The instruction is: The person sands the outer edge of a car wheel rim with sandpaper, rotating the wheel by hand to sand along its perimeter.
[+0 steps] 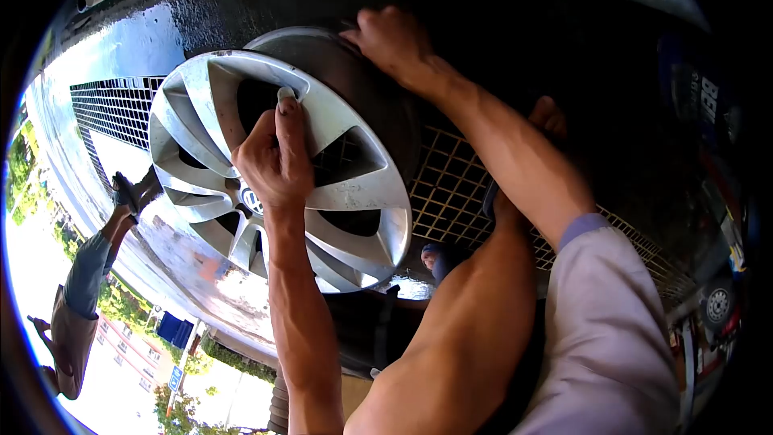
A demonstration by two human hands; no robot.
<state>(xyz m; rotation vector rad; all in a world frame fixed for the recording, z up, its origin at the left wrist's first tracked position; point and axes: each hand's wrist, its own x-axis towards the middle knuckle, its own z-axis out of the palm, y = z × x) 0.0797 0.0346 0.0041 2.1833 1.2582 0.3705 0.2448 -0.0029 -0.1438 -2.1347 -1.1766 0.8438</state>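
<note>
Looks like a wheel or car repair workshop, open on the left to the street. Judged so from the large silver wheel rim [346,196] with a car maker's badge [253,200] at its middle, from a second wheel [718,304] in the dim area on the right, and from metal grating [451,181] set into dark, partly wet ground [157,32]. Gives onto bright daylight, with a person [76,338] on foot, a building [125,346], greenery and a blue sign [175,377] farther off.
</note>
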